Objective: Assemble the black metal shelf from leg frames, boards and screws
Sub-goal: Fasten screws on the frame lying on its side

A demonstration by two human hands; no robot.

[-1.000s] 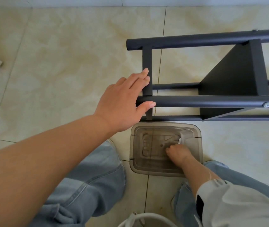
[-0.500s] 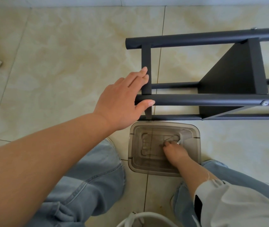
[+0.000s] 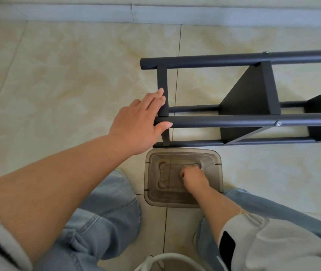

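Left hand spread, fingers straight, thumb hooked under upper tube of black shelf frame lying sideways on tiled floor, likely steadying it; right hand curled inside translucent parts bin just below, apparently fishing for a screw.

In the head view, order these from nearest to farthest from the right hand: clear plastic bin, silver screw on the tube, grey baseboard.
From the right hand:
1. Clear plastic bin, around the hand.
2. Silver screw, beyond it, to the right.
3. Grey baseboard, at the top.
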